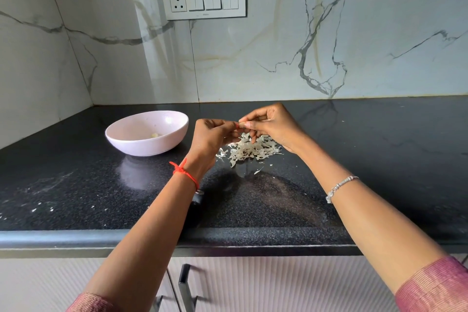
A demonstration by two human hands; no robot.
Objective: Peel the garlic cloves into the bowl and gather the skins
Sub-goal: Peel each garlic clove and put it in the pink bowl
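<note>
A pale pink bowl (147, 134) stands on the black counter at the left, with a peeled garlic clove (155, 135) lying inside it. To its right lies a heap of white garlic skins (249, 151). Above that heap my left hand (215, 135) and my right hand (268, 123) meet. Both pinch a small garlic clove (241, 124) between their fingertips. Most of the clove is hidden by the fingers.
The black speckled counter (354, 159) runs to a marble wall behind and a corner at the left. A few stray skin flakes (258, 170) lie in front of the heap, and white specks dot the left front. Cabinet door handles (182, 286) sit below the counter edge.
</note>
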